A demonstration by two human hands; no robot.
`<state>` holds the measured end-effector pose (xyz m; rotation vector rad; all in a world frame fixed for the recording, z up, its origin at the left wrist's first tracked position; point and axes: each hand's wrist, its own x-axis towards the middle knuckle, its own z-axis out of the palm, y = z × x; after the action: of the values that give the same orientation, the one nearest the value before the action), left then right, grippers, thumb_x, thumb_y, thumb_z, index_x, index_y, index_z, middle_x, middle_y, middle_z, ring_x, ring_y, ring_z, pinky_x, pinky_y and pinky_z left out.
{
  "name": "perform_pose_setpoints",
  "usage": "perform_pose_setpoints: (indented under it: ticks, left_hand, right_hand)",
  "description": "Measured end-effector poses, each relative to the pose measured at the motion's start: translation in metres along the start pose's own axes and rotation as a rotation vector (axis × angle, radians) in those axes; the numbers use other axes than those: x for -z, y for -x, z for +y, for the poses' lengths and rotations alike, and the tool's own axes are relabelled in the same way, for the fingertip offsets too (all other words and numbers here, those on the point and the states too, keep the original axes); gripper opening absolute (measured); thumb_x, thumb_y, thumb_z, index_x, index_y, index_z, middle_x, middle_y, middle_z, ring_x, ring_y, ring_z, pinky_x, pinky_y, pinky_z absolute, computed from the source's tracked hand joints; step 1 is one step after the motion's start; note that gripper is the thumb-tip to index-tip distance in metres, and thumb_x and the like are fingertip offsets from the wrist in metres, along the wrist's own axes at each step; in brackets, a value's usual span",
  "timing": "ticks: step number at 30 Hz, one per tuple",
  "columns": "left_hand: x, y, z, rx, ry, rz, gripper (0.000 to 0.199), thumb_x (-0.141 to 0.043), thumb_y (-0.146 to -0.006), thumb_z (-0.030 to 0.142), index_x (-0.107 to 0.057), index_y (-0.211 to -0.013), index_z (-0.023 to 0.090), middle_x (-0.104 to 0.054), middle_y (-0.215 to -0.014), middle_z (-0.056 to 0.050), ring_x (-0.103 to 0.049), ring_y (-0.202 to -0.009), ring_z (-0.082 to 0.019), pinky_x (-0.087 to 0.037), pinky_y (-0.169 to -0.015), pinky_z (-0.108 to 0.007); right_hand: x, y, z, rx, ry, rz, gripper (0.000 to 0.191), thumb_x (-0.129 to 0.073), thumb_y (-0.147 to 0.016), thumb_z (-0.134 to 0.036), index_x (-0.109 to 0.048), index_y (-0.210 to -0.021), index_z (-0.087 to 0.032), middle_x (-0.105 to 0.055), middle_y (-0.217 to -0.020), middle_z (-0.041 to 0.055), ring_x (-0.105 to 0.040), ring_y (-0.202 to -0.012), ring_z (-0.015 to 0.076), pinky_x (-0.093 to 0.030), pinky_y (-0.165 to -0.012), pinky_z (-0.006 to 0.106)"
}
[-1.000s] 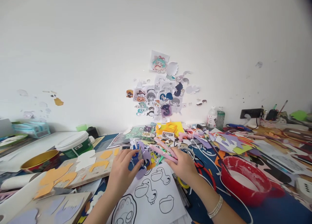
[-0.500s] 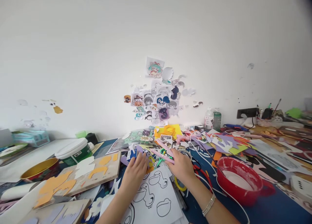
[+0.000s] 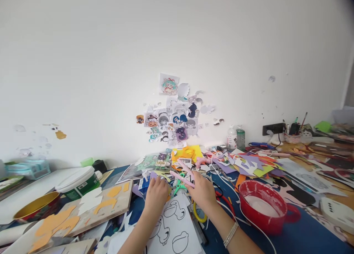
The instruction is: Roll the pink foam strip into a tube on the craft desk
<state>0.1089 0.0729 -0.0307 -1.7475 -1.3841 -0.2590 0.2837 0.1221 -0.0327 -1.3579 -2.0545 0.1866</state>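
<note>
Right hand [image 3: 203, 191] fingers are gripping pink foam strips [image 3: 181, 178]; at 9 o'clock, left hand [image 3: 156, 191] fingers are pressing, curled, on purple paper cut-outs [image 3: 151, 178].

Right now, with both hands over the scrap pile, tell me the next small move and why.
Probably lift the left hand off the purple and blue paper cutouts so they can be seen. It lies flat over them, at the top edge of the white sheet of outlined shapes, while the right hand already holds pink strips beside green-handled scissors.
</note>
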Motion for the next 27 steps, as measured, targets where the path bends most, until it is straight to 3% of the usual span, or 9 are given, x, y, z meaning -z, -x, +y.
perform_pose_setpoints:
  ticks: [6,13,20,27]
  left_hand:
    - [0.001,0.007,-0.003,0.085,0.136,0.15,0.023,-0.041,-0.083,0.007,-0.06,-0.092,0.015,-0.066,-0.078,-0.007,-0.06,-0.072,-0.021,-0.049,-0.063,-0.034]
    - [0.008,0.012,-0.004,0.251,0.275,0.3,0.02,-0.038,-0.089,0.018,-0.055,-0.1,0.016,-0.064,-0.089,-0.009,-0.062,-0.083,-0.019,-0.052,-0.069,-0.032]
    - [0.007,0.014,-0.001,0.143,0.266,0.264,0.024,-0.039,-0.087,0.012,-0.057,-0.102,0.017,-0.063,-0.096,-0.01,-0.057,-0.086,-0.02,-0.048,-0.07,-0.034]
    - [0.0,0.014,0.016,0.033,0.23,0.201,0.023,-0.042,-0.086,0.011,-0.059,-0.101,0.015,-0.062,-0.093,-0.008,-0.054,-0.085,-0.021,-0.046,-0.067,-0.033]
  right_hand:
    - [-0.003,0.0,0.0,0.021,0.01,0.022,0.038,-0.058,-0.077,-0.033,-0.049,-0.111,-0.018,-0.064,-0.095,0.0076,-0.061,-0.087,0.0224,-0.042,-0.068,0.028]
    - [-0.008,0.004,0.001,0.087,0.031,0.011,0.034,-0.06,-0.075,-0.031,-0.051,-0.105,-0.019,-0.064,-0.094,0.0055,-0.061,-0.085,0.0224,-0.041,-0.068,0.028]
    - [-0.012,0.005,-0.002,0.166,0.034,-0.009,0.034,-0.061,-0.074,-0.03,-0.051,-0.106,-0.02,-0.064,-0.096,0.0042,-0.06,-0.089,0.0216,-0.039,-0.07,0.027]
    - [-0.014,0.006,-0.001,0.164,0.025,0.001,0.03,-0.059,-0.077,-0.032,-0.051,-0.103,-0.019,-0.063,-0.094,0.004,-0.06,-0.086,0.0209,-0.039,-0.068,0.027]
